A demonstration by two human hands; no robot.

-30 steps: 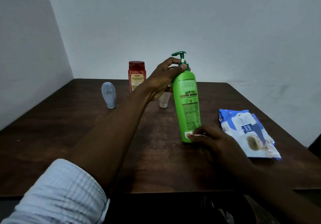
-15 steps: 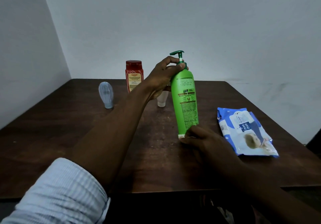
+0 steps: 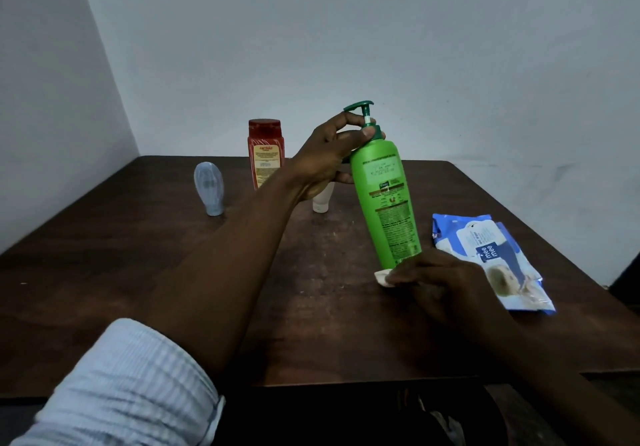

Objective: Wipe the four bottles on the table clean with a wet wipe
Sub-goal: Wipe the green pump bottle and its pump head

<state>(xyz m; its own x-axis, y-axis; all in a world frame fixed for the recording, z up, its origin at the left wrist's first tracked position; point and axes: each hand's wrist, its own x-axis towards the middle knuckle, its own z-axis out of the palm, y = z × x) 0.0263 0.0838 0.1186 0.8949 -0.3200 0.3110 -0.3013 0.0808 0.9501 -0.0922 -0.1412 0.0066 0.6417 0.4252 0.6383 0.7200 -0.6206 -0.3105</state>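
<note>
On the dark brown wooden surface [image 3: 121, 272]: four bottles, one pack, one wipe. Biggest, the tall green plastic pump bottle [image 3: 384, 199], tilted, top leaning left, gripped at the neck by the left hand [image 3: 325, 158]. Just right of it, the flat blue and white wipe pack [image 3: 491, 258]. Farther back, the red plastic bottle [image 3: 265, 154], the pale blue squeeze bottle [image 3: 209, 189] and the small white bottle [image 3: 322, 199], half hidden. Smallest, the white wet wipe [image 3: 382, 277], pinched in the right hand [image 3: 440, 283] at the green bottle's bottom end. Next rub probably up along the bottle.
</note>
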